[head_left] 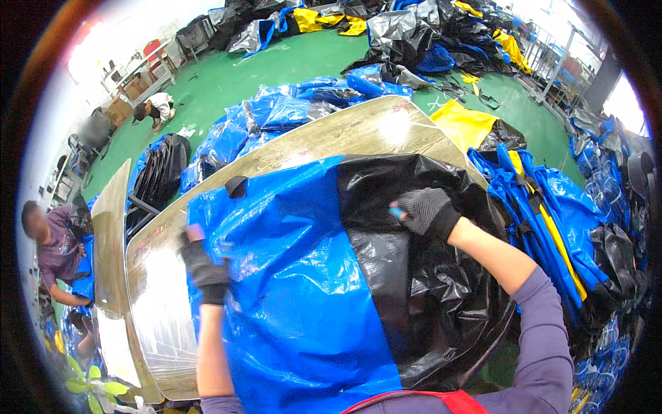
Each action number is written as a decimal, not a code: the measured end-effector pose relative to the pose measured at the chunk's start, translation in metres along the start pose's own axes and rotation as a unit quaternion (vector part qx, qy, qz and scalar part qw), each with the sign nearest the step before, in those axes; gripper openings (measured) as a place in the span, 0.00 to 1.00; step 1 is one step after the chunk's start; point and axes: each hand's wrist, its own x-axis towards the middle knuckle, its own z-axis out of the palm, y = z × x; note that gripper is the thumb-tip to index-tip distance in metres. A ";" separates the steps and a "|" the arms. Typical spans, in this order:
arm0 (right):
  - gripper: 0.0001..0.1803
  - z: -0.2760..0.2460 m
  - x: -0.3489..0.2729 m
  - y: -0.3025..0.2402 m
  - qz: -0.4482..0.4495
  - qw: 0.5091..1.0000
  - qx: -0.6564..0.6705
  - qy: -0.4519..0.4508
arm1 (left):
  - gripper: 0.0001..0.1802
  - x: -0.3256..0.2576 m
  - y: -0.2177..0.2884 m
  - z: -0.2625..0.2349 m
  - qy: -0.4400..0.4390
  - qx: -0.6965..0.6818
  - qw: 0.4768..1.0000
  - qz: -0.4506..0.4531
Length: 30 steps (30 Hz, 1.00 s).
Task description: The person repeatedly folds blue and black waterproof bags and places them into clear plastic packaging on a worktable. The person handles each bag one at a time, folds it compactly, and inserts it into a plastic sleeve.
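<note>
A large bag-like piece of shiny tarpaulin [296,276], blue on its left part and black on its right, lies spread over the wood-grain table in front of me. At its upper left edge is a short black strap loop [236,187]. My left hand [205,269], in a dark glove with bare fingertips, is over the blue left edge; motion smears its fingers. On the black part rests my right hand [426,211], in a grey dotted glove. Its fingers are curled together, with a bit of blue at one fingertip; what they hold, if anything, is hidden.
Blue plastic-wrapped packs [269,114] lie beyond the wood-grain table [296,148]. Folded blue, yellow and black pieces [538,221] are heaped at the right. A person [62,241] stands at the far left beside another table [110,228]; another person [157,109] crouches on the green floor.
</note>
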 end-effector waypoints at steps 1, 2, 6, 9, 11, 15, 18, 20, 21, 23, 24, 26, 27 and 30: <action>0.13 -0.006 0.003 -0.017 -0.177 0.962 0.036 0.205 | 0.50 -0.005 0.036 0.001 -0.029 -0.054 0.992 0.106; 0.13 -0.019 0.015 -0.024 -0.294 0.888 -0.058 0.350 | 0.47 -0.006 0.070 0.002 -0.106 -0.074 0.981 0.147; 0.45 -0.060 0.098 -0.012 0.104 0.994 -0.035 0.028 | 0.45 0.003 0.154 -0.007 -0.349 -0.042 0.914 0.202; 0.44 -0.079 0.126 -0.013 0.100 0.982 -0.034 -0.156 | 0.43 -0.005 0.174 0.001 -0.270 -0.155 0.906 0.288; 0.32 -0.078 0.106 -0.034 0.023 0.996 -0.075 -0.046 | 0.41 -0.020 0.177 0.019 -0.310 -0.140 0.890 0.304; 0.14 -0.037 -0.020 -0.083 -0.281 0.921 -0.012 0.269 | 0.34 -0.044 0.161 0.034 -0.280 -0.081 0.914 0.281; 0.14 0.015 -0.096 -0.067 -0.324 0.933 0.017 0.155 | 0.32 -0.034 0.112 -0.038 -0.375 -0.139 0.902 0.164; 0.14 0.043 -0.115 -0.054 -0.305 0.951 0.008 0.055 | 0.30 -0.016 0.085 -0.112 -0.363 0.031 0.882 0.298; 0.13 0.052 -0.117 -0.053 -0.308 0.949 -0.009 0.064 | 0.30 -0.003 0.077 -0.145 -0.395 0.146 0.839 0.344; 0.14 0.054 -0.111 -0.062 -0.253 0.963 -0.046 -0.076 | 0.25 0.022 0.069 -0.201 -0.735 -0.185 0.643 0.114; 0.11 0.048 -0.106 -0.069 -0.278 0.959 -0.039 0.027 | 0.26 0.034 0.076 -0.197 -0.680 -0.141 0.706 0.136; 0.10 0.023 -0.098 -0.086 -0.257 0.957 0.087 0.100 | 0.30 0.046 0.092 -0.175 -0.552 -0.052 0.812 0.182; 0.10 0.008 -0.096 -0.092 -0.213 0.949 0.217 0.081 | 0.32 0.046 0.099 -0.152 -0.475 -0.008 0.855 0.208; 0.19 -0.028 -0.106 -0.063 -0.221 0.973 0.065 0.031 | 0.39 0.005 0.102 -0.093 -0.382 0.076 0.903 0.182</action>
